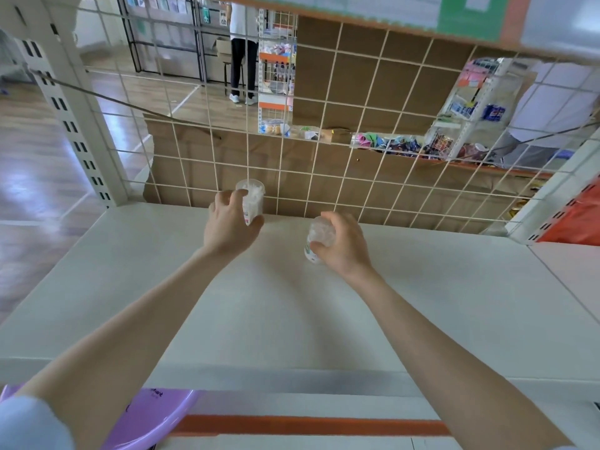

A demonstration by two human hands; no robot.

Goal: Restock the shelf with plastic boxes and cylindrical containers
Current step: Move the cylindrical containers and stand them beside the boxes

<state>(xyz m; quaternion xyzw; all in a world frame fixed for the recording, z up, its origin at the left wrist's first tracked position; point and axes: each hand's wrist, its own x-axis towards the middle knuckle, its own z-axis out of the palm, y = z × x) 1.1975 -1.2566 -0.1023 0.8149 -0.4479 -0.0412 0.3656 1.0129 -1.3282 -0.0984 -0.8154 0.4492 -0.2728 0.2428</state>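
Both bare arms of a person reach across a white shelf (422, 303) that is backed by a wire grid (357, 177) with brown cardboard (360, 79) behind it, in a restocking job involving cylindrical containers. A purple tub (156, 414) shows below the shelf's near edge, at left.

At the far middle of the shelf, the left hand (229, 222) has its fingers curled round a clear container (251, 196), which is held roughly upright just in front of the grid. Whether its base already rests on the shelf cannot be told. To the right and slightly nearer, the right hand (341, 245) grips a second container (319, 235) from above. This one appears tilted.

The risk lies in the release. The containers look light, narrow and smooth. If the tilted one is let go before its base sits flat, it will likely topple and roll across the slick shelf toward the near edge, where no lip is visible. A push too far back could knock the first one against the grid wires and tip it. Placing both at once divides the person's attention.
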